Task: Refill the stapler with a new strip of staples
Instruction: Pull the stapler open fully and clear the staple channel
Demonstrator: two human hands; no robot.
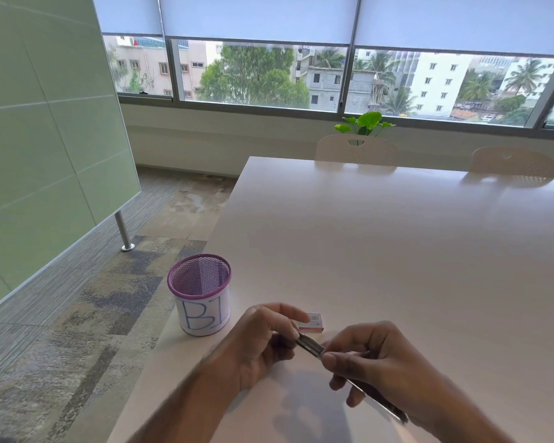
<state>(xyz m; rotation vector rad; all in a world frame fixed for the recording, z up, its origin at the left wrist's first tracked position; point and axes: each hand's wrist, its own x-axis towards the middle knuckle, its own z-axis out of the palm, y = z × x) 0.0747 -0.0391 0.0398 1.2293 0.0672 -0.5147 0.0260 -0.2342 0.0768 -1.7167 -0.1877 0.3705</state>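
Both my hands are raised just above the near edge of the white table [397,251]. My right hand [378,362] grips a slim metal stapler [381,402], whose body runs down to the right past my fingers. My left hand [263,340] pinches the far end of a short silvery staple strip [311,344]. The strip's other end meets the stapler at my right thumb, so that junction is hidden. A small red and white staple box [314,321] lies on the table just behind my left fingers.
A purple mesh pen cup [200,294] with a white label marked "B1" stands at the table's left edge, close to my left hand. Two pale chairs [355,150] stand at the far side. The carpeted floor drops off left of the table.
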